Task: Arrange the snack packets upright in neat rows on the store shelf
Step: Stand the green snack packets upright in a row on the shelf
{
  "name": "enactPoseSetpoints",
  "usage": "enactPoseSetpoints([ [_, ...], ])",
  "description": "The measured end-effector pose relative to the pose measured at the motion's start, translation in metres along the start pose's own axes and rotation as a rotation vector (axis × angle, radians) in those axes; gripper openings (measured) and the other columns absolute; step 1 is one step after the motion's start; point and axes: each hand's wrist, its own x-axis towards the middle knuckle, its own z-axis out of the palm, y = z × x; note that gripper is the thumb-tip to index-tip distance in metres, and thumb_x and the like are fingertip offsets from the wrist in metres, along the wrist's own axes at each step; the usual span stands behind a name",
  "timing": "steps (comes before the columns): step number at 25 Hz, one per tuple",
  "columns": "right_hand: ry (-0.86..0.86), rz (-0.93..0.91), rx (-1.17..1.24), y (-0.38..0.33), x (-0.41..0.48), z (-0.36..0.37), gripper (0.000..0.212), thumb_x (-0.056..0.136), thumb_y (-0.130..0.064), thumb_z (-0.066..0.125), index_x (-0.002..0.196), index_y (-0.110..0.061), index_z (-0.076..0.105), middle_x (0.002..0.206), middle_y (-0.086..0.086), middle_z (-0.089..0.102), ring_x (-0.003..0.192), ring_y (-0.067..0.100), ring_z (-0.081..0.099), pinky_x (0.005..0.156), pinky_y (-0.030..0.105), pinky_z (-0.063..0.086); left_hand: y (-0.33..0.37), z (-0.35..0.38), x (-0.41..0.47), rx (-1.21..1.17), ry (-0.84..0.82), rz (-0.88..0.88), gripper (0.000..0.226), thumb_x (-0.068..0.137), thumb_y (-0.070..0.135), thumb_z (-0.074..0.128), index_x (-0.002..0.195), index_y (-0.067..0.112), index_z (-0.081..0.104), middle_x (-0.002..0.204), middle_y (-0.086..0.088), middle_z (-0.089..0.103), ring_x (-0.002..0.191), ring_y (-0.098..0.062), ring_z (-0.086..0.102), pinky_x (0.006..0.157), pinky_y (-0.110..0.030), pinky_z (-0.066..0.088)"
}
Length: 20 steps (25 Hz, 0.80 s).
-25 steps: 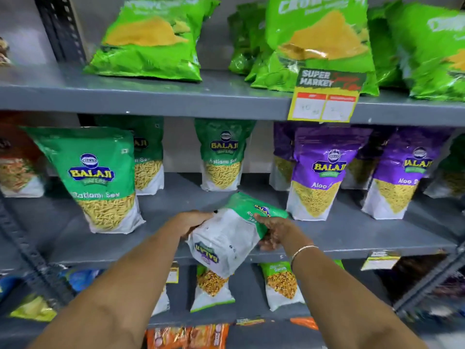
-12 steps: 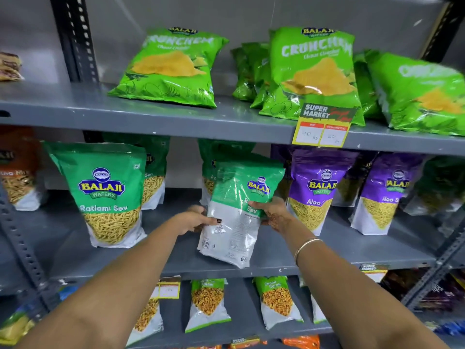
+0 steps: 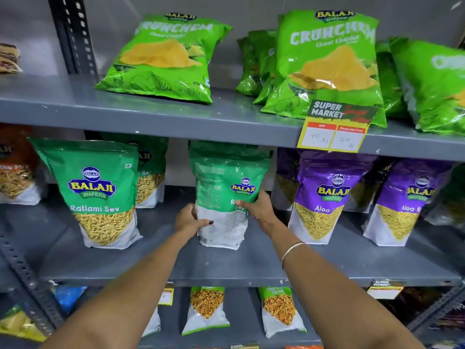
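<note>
Green sev packet now upright on middle shelf, both hands' grip at edges

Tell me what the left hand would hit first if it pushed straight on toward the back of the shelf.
Probably nothing soon: past the left hand the middle shelf looks bare to the back wall, though depth is unclear.

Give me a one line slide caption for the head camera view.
Both hands, left and right, stand a green sev packet upright on the middle shelf.
</note>
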Motion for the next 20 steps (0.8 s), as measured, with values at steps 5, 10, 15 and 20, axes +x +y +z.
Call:
enactPoseSetpoints([
  [5, -0.172, 0.306, -0.031, 0.01, 0.0, -0.011, 0.08, 0.07, -0.009, 0.079, 0.132, 0.003, 0.03, 0.131, 0.008, 0.051, 0.107, 0.018, 0.055, 0.073, 0.028, 0.052, -0.004, -0.015, 0.011, -0.047, -0.272, -0.081, 0.049, 0.069, -0.004, 0.075, 0.111, 0.007, 0.054, 0.116, -0.014, 0.062, 0.106, -0.024, 0.058, 0.096, -0.035, 0.047],
  [10, -0.389, 0.491, -0.089, 0.023, -0.005, -0.015, 0.011, 0.083, -0.018, 0.067, 0.082, -0.009, 0.061, 0.073, 0.007, 0.057, 0.047, 0.006, 0.061, 0.051, 0.021, 0.056, -0.001, -0.04, 0.008, -0.012, -0.626, -0.23, 0.028, 0.085, -0.002, 0.056, 0.093, 0.024, 0.057, 0.096, 0.003, 0.062, 0.085, -0.008, 0.056, 0.103, -0.028, 0.034],
  [15, -0.309, 0.367, -0.09, 0.018, -0.008, -0.015, 0.018, 0.086, -0.007, 0.061, 0.079, -0.019, 0.049, 0.081, -0.001, 0.056, 0.064, 0.005, 0.057, 0.061, 0.024, 0.045, -0.007, -0.042, 0.009, -0.013, -0.694, -0.301, 0.03, 0.094, 0.028, 0.048, 0.121, 0.016, 0.052, 0.112, -0.002, 0.064, 0.099, -0.013, 0.06, 0.108, -0.037, 0.03],
  [20, -0.541, 0.349, -0.219, 0.02, -0.017, -0.026, 0.071, 0.077, -0.02, 0.073, 0.135, -0.031, 0.035, 0.129, -0.007, 0.041, 0.119, 0.012, 0.044, 0.082, 0.029, 0.044, 0.001, -0.015, 0.005, -0.139, -0.371, -0.161, 0.061, 0.086, 0.021, 0.063, 0.141, 0.014, 0.036, 0.148, -0.004, 0.04, 0.133, -0.02, 0.038, 0.098, -0.035, 0.032],
])
